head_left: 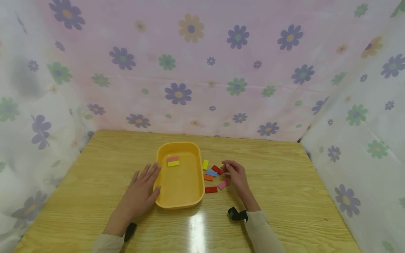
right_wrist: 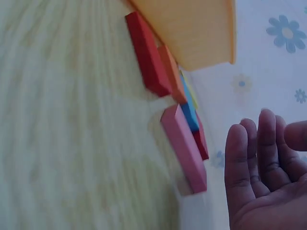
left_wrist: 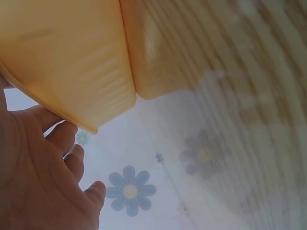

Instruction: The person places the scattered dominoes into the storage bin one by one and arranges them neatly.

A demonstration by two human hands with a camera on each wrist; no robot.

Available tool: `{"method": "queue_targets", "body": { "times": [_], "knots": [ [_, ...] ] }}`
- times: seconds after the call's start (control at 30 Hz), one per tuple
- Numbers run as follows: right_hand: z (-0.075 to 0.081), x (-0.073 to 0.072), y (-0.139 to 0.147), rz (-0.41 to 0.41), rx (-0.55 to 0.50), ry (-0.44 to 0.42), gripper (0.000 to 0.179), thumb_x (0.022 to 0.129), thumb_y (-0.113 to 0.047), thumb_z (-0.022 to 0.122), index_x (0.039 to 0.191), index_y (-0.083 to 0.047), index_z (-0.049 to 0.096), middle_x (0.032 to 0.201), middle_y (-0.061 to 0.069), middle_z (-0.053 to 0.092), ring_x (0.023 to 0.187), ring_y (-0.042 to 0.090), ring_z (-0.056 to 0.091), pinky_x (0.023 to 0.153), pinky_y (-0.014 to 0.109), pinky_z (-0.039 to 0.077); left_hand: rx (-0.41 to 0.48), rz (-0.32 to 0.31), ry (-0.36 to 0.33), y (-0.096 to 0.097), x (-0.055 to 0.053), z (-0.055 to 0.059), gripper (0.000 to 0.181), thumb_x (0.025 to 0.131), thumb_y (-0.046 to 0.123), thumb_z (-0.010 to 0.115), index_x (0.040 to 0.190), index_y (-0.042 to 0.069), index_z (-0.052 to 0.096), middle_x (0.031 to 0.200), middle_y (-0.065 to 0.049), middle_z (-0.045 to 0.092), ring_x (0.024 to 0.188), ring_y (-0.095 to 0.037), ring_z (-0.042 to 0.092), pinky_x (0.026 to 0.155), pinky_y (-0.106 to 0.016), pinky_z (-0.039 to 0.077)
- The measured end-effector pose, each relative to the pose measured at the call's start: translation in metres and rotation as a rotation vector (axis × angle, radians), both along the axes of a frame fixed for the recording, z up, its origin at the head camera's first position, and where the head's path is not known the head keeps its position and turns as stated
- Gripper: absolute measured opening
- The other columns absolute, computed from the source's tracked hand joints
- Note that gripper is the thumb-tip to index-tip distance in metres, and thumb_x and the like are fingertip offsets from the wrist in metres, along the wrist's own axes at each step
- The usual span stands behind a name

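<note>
A yellow plastic tray stands on the table, with a pink block and a yellow block side by side inside it. My left hand rests along its left rim, fingers fairly straight. In the left wrist view the fingertips lie right at the rim. Over the loose blocks on the right hovers my right hand, fingers loosely bent and nothing in them. Nearest to it are a red block and a pink block; blue and orange blocks lie just left.
Another red block and a yellow block lie close to the tray's right wall. The wooden table ends at a flowered cloth behind, with more cloth at both sides. Dark camera straps show at the wrists.
</note>
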State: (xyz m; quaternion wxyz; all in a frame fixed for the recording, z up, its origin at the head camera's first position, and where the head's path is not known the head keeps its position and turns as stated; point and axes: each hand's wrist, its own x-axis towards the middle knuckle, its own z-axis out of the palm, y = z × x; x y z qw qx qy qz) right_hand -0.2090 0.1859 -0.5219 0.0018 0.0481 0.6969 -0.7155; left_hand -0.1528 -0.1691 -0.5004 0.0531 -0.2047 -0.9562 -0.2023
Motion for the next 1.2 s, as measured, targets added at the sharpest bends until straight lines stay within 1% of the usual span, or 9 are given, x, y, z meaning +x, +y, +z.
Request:
{"method": "queue_targets", "body": {
  "times": [0.1, 0.23, 0.4, 0.63, 0.73, 0.87, 0.97, 1.07, 1.2],
  "knots": [
    [-0.003, 0.004, 0.007, 0.027, 0.0, -0.006, 0.029, 0.106, -0.002, 0.047, 0.125, 0.015, 0.06, 0.102, 0.016, 0.069, 0.088, 0.018, 0.067, 0.077, 0.028, 0.06, 0.003, -0.002, 0.004, 0.0, 0.001, 0.001, 0.063, 0.103, 0.027, 0.056, 0.158, 0.004, 0.035, 0.167, -0.012, 0.028, 0.154, -0.039, 0.022, 0.12, -0.067, 0.018],
    [-0.007, 0.009, 0.016, 0.076, 0.06, 0.003, 0.028, 0.103, 0.0, 0.05, 0.126, 0.013, 0.06, 0.111, 0.026, 0.067, 0.094, 0.021, 0.069, 0.081, 0.027, 0.059, 0.008, -0.008, 0.007, 0.0, 0.002, 0.003, 0.063, 0.103, 0.027, 0.056, 0.158, 0.005, 0.035, 0.167, -0.012, 0.029, 0.154, -0.04, 0.023, 0.119, -0.067, 0.018],
    [-0.007, 0.016, 0.024, 0.113, 0.178, 0.005, 0.028, 0.101, -0.003, 0.058, 0.126, 0.007, 0.064, 0.12, 0.025, 0.068, 0.104, 0.018, 0.067, 0.083, 0.022, 0.057, 0.01, -0.012, 0.011, 0.0, 0.002, 0.003, 0.063, 0.103, 0.028, 0.057, 0.158, 0.005, 0.036, 0.166, -0.012, 0.029, 0.154, -0.04, 0.024, 0.119, -0.067, 0.019],
    [-0.008, 0.021, 0.035, 0.192, 0.313, 0.076, 0.035, 0.092, 0.0, 0.07, 0.126, 0.003, 0.065, 0.12, 0.022, 0.068, 0.109, 0.029, 0.065, 0.089, 0.022, 0.055, 0.01, -0.012, 0.027, 0.0, 0.003, 0.003, 0.063, 0.102, 0.028, 0.057, 0.158, 0.005, 0.036, 0.166, -0.012, 0.03, 0.153, -0.041, 0.025, 0.118, -0.068, 0.021],
    [-0.008, 0.02, 0.041, 0.25, 0.416, 0.119, 0.038, 0.088, 0.0, 0.075, 0.125, 0.0, 0.068, 0.12, 0.018, 0.069, 0.109, 0.031, 0.065, 0.089, 0.026, 0.056, 0.016, -0.012, 0.041, 0.0, 0.003, 0.002, 0.063, 0.102, 0.027, 0.058, 0.157, 0.004, 0.038, 0.165, -0.013, 0.031, 0.152, -0.041, 0.026, 0.118, -0.067, 0.022],
    [-0.007, 0.017, 0.046, 0.341, 0.541, 0.162, 0.039, 0.084, -0.002, 0.079, 0.122, -0.004, 0.07, 0.121, 0.013, 0.07, 0.106, 0.029, 0.064, 0.086, 0.031, 0.055, 0.027, -0.015, 0.051, 0.0, 0.002, 0.0, 0.063, 0.101, 0.026, 0.059, 0.156, 0.003, 0.039, 0.165, -0.014, 0.033, 0.152, -0.042, 0.027, 0.117, -0.068, 0.022],
    [-0.005, 0.014, 0.047, 0.407, 0.591, 0.18, 0.04, 0.083, -0.002, 0.08, 0.122, -0.005, 0.07, 0.121, 0.01, 0.071, 0.107, 0.027, 0.065, 0.089, 0.032, 0.054, 0.027, -0.014, 0.032, 0.0, 0.002, 0.0, 0.063, 0.102, 0.027, 0.058, 0.157, 0.004, 0.037, 0.165, -0.014, 0.031, 0.153, -0.041, 0.025, 0.119, -0.067, 0.02],
    [-0.003, 0.011, 0.046, 0.46, 0.623, 0.188, 0.039, 0.084, 0.0, 0.079, 0.122, -0.004, 0.07, 0.121, 0.01, 0.071, 0.111, 0.028, 0.065, 0.095, 0.037, 0.054, 0.022, -0.008, 0.01, -0.001, 0.001, -0.001, 0.064, 0.103, 0.027, 0.056, 0.158, 0.004, 0.035, 0.167, -0.013, 0.029, 0.154, -0.04, 0.023, 0.12, -0.066, 0.017],
    [0.001, 0.009, 0.044, 0.514, 0.638, 0.173, 0.039, 0.085, 0.004, 0.076, 0.122, -0.002, 0.069, 0.12, 0.012, 0.071, 0.115, 0.031, 0.065, 0.101, 0.046, 0.053, 0.025, -0.008, 0.018, -0.001, 0.002, -0.001, 0.063, 0.103, 0.026, 0.057, 0.158, 0.004, 0.036, 0.166, -0.013, 0.03, 0.154, -0.04, 0.024, 0.119, -0.067, 0.018]
  ]
}}
